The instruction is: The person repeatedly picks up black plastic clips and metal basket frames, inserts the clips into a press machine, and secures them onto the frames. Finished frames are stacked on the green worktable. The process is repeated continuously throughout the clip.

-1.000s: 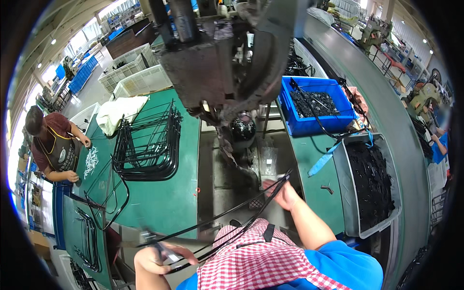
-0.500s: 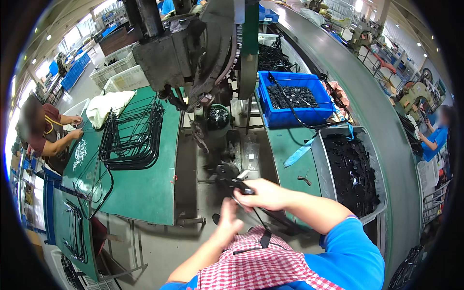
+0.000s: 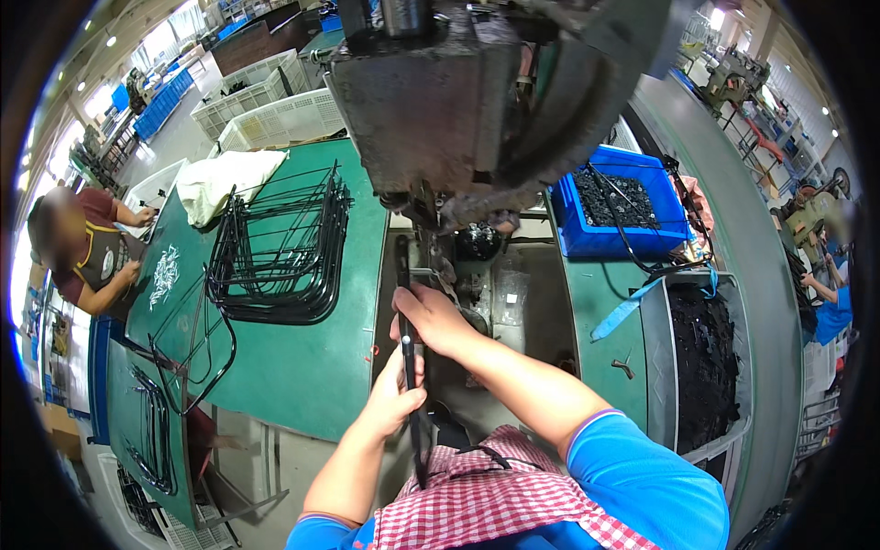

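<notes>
A long black metal bar (image 3: 408, 341), perhaps one side of a tube frame, stands almost in line with my body in front of the press (image 3: 422, 119). My left hand (image 3: 394, 399) is wrapped round its middle. Higher up, my right hand (image 3: 433, 319) grips the same bar close beneath the tooling of the press (image 3: 426, 215). The far end of the bar reaches up beside that tooling, and its near end hangs by my checked apron (image 3: 513, 486). Whether the far end touches the press I cannot tell.
On the green table (image 3: 275, 385) at left lies a stack of black wire frames (image 3: 275, 257), near a pile of small silvery parts (image 3: 165, 275). A co-worker (image 3: 101, 247) sits beyond. At right stand a blue bin (image 3: 596, 240) and a grey bin of black pieces (image 3: 706, 367).
My view has swung so the press looms larger. Both hands moved left and up to the tooling, and the bar turned from a blurred slant to nearly upright in the picture.
</notes>
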Motion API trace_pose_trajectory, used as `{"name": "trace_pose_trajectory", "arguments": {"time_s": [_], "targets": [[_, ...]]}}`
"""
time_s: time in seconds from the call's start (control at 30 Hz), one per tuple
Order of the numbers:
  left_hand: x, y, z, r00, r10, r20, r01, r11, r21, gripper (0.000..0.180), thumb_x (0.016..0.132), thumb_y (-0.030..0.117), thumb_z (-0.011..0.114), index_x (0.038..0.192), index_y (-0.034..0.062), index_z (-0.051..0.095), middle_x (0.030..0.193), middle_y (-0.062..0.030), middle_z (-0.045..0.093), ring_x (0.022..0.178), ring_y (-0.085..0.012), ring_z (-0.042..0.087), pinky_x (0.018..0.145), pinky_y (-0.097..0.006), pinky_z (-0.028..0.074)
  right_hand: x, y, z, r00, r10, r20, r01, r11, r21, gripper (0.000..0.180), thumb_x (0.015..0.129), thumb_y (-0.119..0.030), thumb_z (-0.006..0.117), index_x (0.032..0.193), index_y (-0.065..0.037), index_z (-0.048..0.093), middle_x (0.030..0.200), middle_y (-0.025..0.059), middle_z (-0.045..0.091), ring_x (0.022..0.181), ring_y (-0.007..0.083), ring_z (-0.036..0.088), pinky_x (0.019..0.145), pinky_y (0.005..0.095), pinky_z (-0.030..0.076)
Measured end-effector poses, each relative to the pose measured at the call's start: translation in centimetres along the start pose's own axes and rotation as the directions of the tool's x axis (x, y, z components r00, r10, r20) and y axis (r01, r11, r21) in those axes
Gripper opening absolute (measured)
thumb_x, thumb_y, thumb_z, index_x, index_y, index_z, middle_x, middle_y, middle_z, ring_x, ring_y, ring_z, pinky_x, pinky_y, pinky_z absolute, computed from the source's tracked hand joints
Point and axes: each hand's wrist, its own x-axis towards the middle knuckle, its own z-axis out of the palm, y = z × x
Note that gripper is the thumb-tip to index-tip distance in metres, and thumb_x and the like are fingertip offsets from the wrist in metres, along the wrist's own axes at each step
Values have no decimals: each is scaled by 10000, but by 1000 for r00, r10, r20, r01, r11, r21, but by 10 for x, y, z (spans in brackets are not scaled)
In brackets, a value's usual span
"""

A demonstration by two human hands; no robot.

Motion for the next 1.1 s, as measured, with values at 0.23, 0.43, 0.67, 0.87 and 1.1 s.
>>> {"name": "trace_pose_trajectory", "arguments": {"time_s": [0.23,0.43,0.67,0.87,1.1], "targets": [[1,64,-43,953,-133,271,67,969,240,1041,688,419,762,1454,-11,204,1156,-45,441,1008,-139,431,918,-274,364,-14,-21,14,998,-22,-62,37,967,252,363,993,-374,401,950,-26,494,834,110,657,777,184,638,749,307,498],[9,71,-56,928,-210,307,151,967,204,836,697,532,692,1283,12,400,926,17,427,792,-86,411,683,-224,371,-8,-21,16,993,15,-114,13,969,245,477,963,-475,422,936,-5,498,828,125,672,780,178,647,762,299,492],[23,67,-63,912,-237,336,178,964,197,698,727,496,660,1198,32,436,890,21,420,725,-66,401,626,-197,349,-3,-10,13,983,45,-176,0,969,248,562,929,-569,427,912,-14,516,839,119,684,784,168,647,783,291,479],[27,51,-73,903,-261,341,192,956,223,806,704,514,646,1282,10,397,893,7,432,724,-84,405,641,-219,351,-3,43,-22,993,106,-55,-77,920,385,641,936,-596,360,982,-8,611,851,145,678,805,229,665,794,336,496],[27,31,-71,924,-185,334,136,977,162,902,735,496,687,1386,-4,313,1031,-15,452,907,-103,431,807,-240,385,77,111,-132,726,-479,-494,-202,538,-818,321,869,-292,543,1087,-66,611,1104,137,630,1024,336,580,871,444,450]]}}
